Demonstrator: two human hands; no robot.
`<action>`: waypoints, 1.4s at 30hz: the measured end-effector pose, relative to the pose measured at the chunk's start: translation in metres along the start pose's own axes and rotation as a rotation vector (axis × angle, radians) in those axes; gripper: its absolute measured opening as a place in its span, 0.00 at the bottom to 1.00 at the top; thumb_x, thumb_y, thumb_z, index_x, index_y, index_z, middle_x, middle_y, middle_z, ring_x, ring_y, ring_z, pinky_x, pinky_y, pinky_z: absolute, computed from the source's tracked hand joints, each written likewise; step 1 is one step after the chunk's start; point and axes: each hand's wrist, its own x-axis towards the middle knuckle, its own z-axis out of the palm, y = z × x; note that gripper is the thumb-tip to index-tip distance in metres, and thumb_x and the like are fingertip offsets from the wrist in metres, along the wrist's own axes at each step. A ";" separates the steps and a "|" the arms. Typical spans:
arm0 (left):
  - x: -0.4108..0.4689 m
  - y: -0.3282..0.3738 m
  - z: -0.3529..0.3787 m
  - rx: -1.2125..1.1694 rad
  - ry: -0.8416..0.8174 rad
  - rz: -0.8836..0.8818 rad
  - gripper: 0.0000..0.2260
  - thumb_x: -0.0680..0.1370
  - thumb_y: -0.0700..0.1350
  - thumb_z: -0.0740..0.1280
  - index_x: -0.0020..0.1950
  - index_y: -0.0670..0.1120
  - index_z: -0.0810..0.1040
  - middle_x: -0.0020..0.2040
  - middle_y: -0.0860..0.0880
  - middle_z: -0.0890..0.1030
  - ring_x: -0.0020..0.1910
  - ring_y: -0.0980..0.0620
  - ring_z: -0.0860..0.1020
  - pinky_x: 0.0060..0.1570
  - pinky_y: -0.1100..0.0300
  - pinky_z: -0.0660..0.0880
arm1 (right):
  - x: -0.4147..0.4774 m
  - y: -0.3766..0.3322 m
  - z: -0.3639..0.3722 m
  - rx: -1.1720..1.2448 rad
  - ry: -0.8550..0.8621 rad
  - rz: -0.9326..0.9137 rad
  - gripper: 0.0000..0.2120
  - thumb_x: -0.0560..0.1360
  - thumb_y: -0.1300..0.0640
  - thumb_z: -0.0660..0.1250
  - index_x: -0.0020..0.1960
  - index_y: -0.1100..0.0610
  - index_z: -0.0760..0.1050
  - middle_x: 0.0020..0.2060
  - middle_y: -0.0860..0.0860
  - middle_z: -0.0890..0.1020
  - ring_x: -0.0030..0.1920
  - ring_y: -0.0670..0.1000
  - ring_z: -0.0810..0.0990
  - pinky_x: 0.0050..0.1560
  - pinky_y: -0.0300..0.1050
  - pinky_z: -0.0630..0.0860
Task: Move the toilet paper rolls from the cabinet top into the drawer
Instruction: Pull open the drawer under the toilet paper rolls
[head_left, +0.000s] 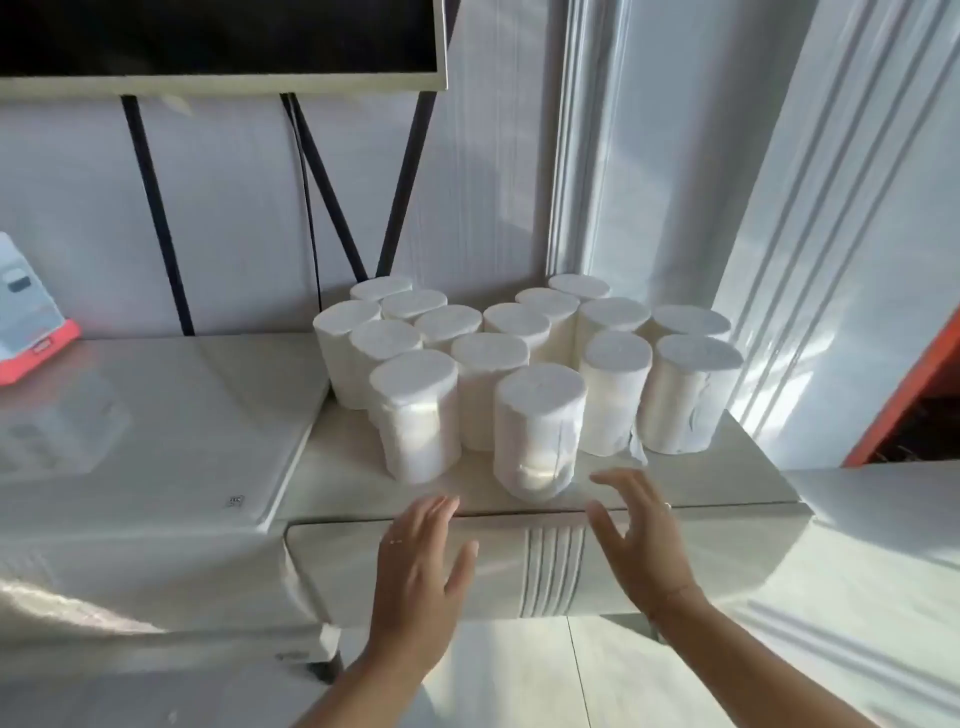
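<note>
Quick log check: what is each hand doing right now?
Left hand: open, holding nothing.
Right hand: open, holding nothing.

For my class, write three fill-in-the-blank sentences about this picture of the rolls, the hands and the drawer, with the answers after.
1. The toilet paper rolls all stand ____ on the cabinet top.
2. The left hand and the right hand both hold ____.
3. The drawer beneath the rolls is ____.

Missing words: upright; nothing; closed.

Bare forearms (769, 660); thin ring (396, 541) on the left hand (421, 571), another on the right hand (639, 540).
</note>
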 end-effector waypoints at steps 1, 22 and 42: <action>-0.007 -0.005 0.006 0.068 -0.068 -0.011 0.25 0.77 0.57 0.54 0.68 0.44 0.71 0.67 0.46 0.72 0.67 0.45 0.69 0.68 0.54 0.60 | -0.006 0.006 0.006 -0.076 -0.051 -0.023 0.12 0.75 0.56 0.69 0.58 0.53 0.78 0.58 0.49 0.78 0.61 0.55 0.76 0.64 0.51 0.68; -0.008 -0.006 0.023 0.315 -0.069 -0.009 0.21 0.73 0.56 0.67 0.57 0.42 0.74 0.50 0.43 0.76 0.50 0.40 0.73 0.55 0.48 0.72 | -0.016 0.018 0.031 -0.387 -0.150 -0.071 0.28 0.66 0.30 0.64 0.56 0.50 0.73 0.52 0.47 0.69 0.58 0.53 0.67 0.63 0.49 0.57; -0.105 0.018 -0.045 0.006 -0.411 -0.074 0.16 0.69 0.63 0.67 0.40 0.52 0.71 0.42 0.57 0.73 0.44 0.55 0.72 0.42 0.56 0.70 | -0.137 -0.004 -0.031 -0.290 -0.228 -0.060 0.18 0.60 0.38 0.76 0.36 0.47 0.71 0.35 0.42 0.72 0.43 0.48 0.69 0.44 0.44 0.55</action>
